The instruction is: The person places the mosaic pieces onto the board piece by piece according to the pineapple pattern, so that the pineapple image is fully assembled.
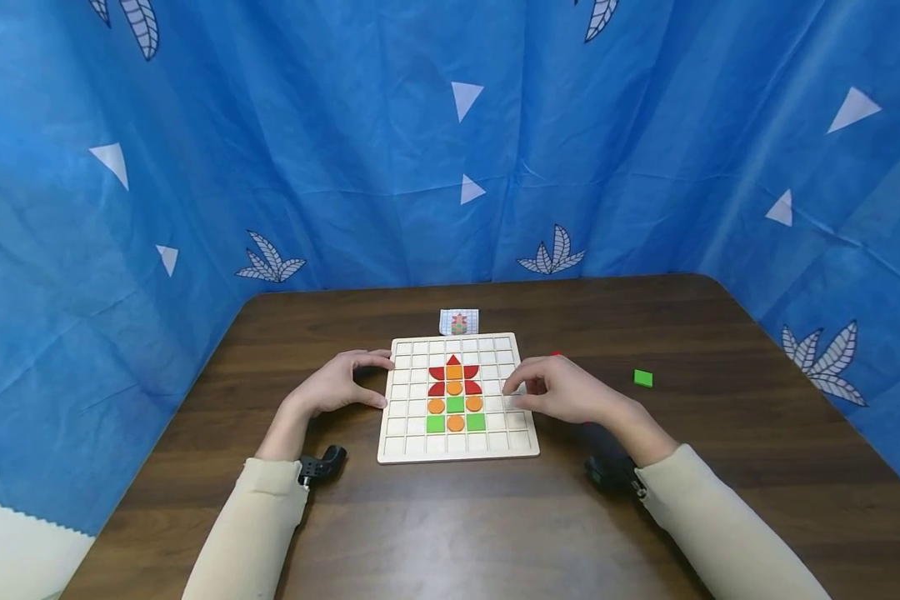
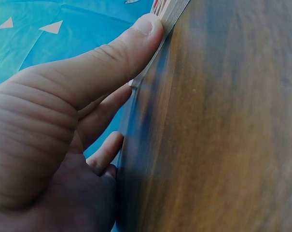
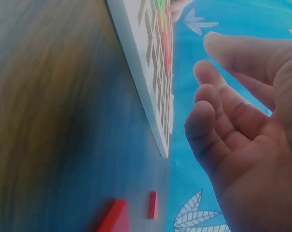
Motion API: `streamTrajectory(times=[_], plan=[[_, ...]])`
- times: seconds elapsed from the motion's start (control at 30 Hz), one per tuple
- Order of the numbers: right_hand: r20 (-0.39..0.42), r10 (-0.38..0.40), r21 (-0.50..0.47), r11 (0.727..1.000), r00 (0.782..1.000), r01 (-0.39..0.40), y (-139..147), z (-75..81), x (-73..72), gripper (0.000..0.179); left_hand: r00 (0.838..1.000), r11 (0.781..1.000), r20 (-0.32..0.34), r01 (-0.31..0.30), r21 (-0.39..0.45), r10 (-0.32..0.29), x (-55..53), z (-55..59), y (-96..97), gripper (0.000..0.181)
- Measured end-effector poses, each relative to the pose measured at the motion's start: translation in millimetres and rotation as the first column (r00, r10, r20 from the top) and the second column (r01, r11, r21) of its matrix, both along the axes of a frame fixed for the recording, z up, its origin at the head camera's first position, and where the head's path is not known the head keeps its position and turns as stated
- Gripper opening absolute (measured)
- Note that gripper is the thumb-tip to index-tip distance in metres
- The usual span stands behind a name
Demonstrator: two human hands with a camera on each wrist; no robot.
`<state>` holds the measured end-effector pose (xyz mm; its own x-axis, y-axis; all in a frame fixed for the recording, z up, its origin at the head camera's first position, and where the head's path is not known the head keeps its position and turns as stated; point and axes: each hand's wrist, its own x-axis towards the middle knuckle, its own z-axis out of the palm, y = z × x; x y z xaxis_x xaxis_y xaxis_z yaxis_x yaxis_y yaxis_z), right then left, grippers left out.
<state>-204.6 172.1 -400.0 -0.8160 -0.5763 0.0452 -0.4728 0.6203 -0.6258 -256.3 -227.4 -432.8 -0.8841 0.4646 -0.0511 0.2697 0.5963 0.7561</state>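
Observation:
A pale wooden grid board lies flat on the table, its middle squares filled with red, orange and green pieces. A red triangle tops the figure, above an orange square. Several orange discs and green squares fill the lower rows. My left hand rests at the board's left edge, thumb and fingers spread and touching it. Over the right-hand columns hovers my right hand, fingers loosely bent. In the right wrist view, nothing shows between its thumb and fingertips.
Behind the board lies a small printed card with a similar figure. A loose green piece is on the table at right. Red pieces lie beside the board near my right hand. A blue curtain hangs behind the table.

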Motion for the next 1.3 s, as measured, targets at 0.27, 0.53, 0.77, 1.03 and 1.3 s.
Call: streamTrajectory(times=[0.27, 0.53, 0.77, 1.03, 1.3], plan=[[-0.030, -0.028, 0.023, 0.999, 0.999, 0.029, 20, -2.6, 2.3, 0.021, 1.000, 1.000, -0.001, -0.009, -0.010, 0.009, -2.0, -1.0, -0.1, 0.058], [-0.012, -0.040, 0.023, 0.999, 0.999, 0.040, 48, -10.4, 10.6, 0.020, 1.000, 1.000, 0.003, -0.015, -0.010, 0.015, -1.8, -1.3, -0.3, 0.057], [-0.019, -0.038, 0.042, 0.998, 0.999, 0.039, 71, -13.9, 18.6, 0.027, 1.000, 1.000, 0.002, -0.015, -0.013, 0.015, -1.9, -1.7, -1.0, 0.058], [0.013, -0.044, 0.072, 0.996, 0.999, 0.043, 90, -16.8, 24.9, 0.032, 1.000, 1.000, 0.003, -0.015, -0.006, 0.015, -1.9, -1.1, 1.4, 0.057], [0.017, -0.027, 0.091, 0.996, 1.000, 0.025, 89, -17.1, 23.5, 0.028, 1.000, 1.000, 0.002, -0.018, -0.011, 0.018, -1.1, -1.4, -0.2, 0.057]])
